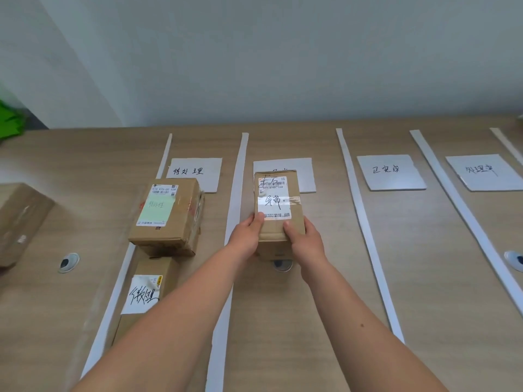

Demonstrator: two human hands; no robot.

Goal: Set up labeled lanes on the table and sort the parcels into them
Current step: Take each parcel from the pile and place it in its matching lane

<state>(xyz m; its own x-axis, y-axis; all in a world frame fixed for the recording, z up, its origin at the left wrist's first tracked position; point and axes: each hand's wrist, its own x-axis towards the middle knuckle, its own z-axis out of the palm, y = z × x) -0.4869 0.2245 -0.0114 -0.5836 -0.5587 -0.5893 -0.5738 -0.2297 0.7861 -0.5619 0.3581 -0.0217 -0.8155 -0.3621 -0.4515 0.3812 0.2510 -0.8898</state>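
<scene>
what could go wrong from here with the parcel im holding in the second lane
1. The parcel, gripped by the left hand and right hand, already overlaps this lane's label sheet; pushed further, it could hide the writing.
2. Its near end is over the cable grommet, so it may sit unevenly.
3. The left forearm crosses the white strip and could nudge it.

Table (311, 292): parcels (167, 213), strips (365, 222) (white), labels (392, 172)
</scene>
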